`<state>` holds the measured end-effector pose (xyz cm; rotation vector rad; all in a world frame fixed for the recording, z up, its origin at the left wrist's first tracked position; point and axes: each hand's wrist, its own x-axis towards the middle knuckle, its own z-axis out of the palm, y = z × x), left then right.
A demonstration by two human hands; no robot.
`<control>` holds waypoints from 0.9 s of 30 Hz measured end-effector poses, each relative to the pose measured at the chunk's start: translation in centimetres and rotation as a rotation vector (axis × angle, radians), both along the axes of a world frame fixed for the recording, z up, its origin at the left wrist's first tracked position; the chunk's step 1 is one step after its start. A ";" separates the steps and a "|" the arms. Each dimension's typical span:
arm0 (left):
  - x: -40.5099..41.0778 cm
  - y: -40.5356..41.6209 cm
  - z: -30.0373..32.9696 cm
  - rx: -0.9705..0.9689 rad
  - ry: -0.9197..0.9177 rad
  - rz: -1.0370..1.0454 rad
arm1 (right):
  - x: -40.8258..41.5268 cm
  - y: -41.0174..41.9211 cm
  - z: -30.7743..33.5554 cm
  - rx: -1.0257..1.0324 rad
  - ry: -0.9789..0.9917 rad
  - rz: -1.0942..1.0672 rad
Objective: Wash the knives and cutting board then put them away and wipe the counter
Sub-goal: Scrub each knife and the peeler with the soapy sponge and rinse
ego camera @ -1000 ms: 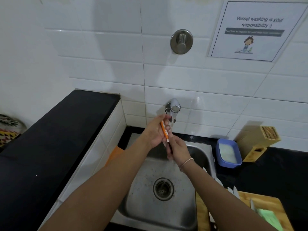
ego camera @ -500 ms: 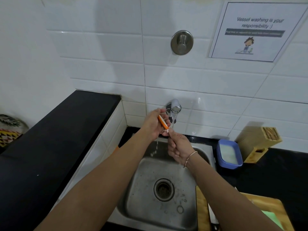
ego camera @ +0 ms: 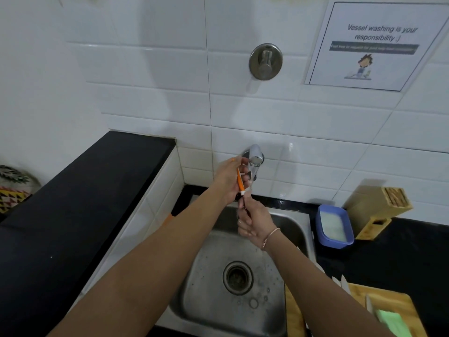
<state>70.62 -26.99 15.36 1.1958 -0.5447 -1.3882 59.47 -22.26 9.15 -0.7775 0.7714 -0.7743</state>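
Knife (ego camera: pixel 240 182) with an orange handle sits under the tap (ego camera: pixel 255 156) at the back edge of the sink (ego camera: pixel 213 288), held more or less upright over the basin. The left hand (ego camera: pixel 230 181) grips its handle with the fingers curled round it, while the right hand (ego camera: pixel 251 221) pinches or rubs the dark blade just below; blur keeps me from telling exactly how those fingers lie, and any water stream is hard to make out. So the washing looks to be in its early part: one knife is being cleaned, and nothing visible has been put away. To the right of the sink, at the front edge of the black counter (ego camera: pixel 401 251), the wooden cutting board (ego camera: pixel 393 300) lies flat with pale blades (ego camera: pixel 340 283) poking out behind the right forearm and a green cloth or sponge (ego camera: pixel 391 322) on top, all seemingly unwashed. At the counter's back right corner stands a wooden knife block (ego camera: pixel 379 210), likely where the knives go, with a blue tub (ego camera: pixel 334 226) just beside it near the sink's rim. Left to do, by my reckoning: the remaining knives, the board, storing everything, and wiping the counter.
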 end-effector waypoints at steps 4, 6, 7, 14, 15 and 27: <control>-0.6 0.0 -0.9 0.025 -0.028 0.017 | 0.8 0.7 -0.7 -0.187 0.230 -0.102; -1.1 0.2 -1.2 0.004 -0.068 -0.025 | 0.8 1.1 -1.6 -0.297 0.291 -0.133; -1.5 0.4 -1.3 -0.008 -0.093 -0.045 | 0.8 1.2 -2.0 -0.349 0.314 -0.132; -2.2 1.6 -2.3 -0.212 -0.444 -0.326 | 0.0 0.9 -3.7 -0.469 0.433 -0.072; -2.0 1.8 -2.5 -0.221 -0.471 -0.358 | -0.1 1.0 -3.6 -0.471 0.439 -0.058; -2.2 2.9 -4.7 -0.660 -1.190 -0.139 | 1.2 1.6 -3.1 -0.234 0.260 -0.061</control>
